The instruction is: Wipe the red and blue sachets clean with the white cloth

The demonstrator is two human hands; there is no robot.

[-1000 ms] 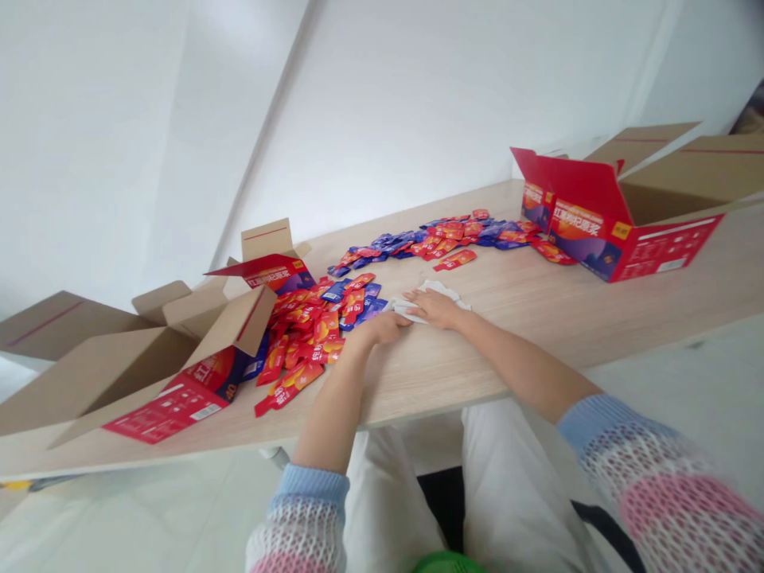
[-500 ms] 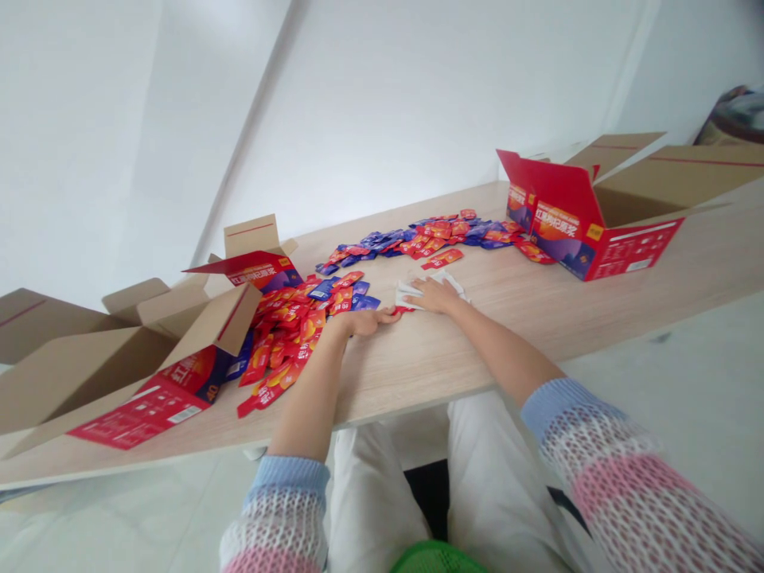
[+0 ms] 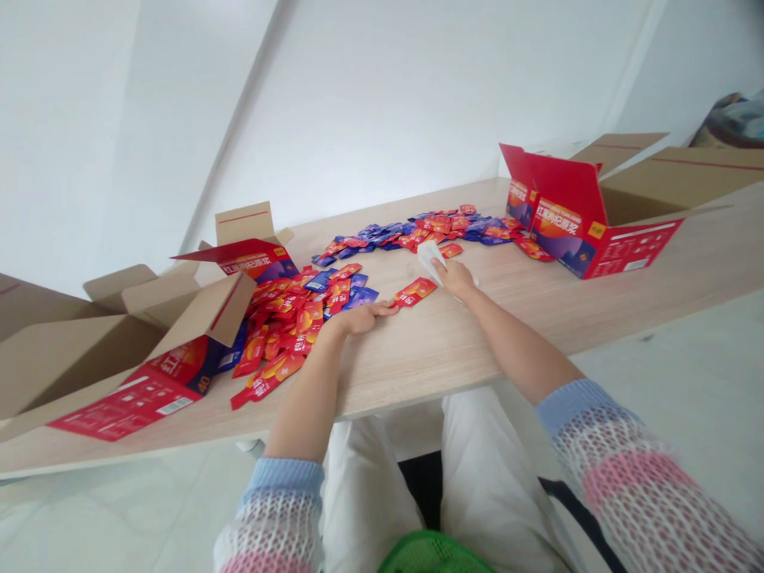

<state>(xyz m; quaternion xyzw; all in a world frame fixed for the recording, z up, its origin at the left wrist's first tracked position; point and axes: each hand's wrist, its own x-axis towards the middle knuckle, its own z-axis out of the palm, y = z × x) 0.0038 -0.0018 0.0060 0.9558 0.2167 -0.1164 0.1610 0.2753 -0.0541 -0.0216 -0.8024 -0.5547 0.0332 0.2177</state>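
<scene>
My left hand (image 3: 361, 318) lies flat and open on the wooden table top (image 3: 418, 358), its fingertips beside a heap of red and blue sachets (image 3: 298, 318). A single red sachet (image 3: 415, 291) lies just past those fingers, touching neither hand. My right hand (image 3: 454, 278) is shut on a crumpled white cloth (image 3: 430, 261), which sticks up from its fingers. A second spread of sachets (image 3: 423, 231) lies farther along the table, beyond the cloth.
Open cardboard cartons with red printed panels stand at both table ends, one at right (image 3: 573, 223) and one at left (image 3: 128, 406). Another red-printed box (image 3: 239, 259) stands behind the heap. A green basket (image 3: 433, 553) sits below the table, by my lap.
My right hand has moved farther up the table, gathering the white cloth. The red sachet it covered now shows. My left hand has eased back from the cloth.
</scene>
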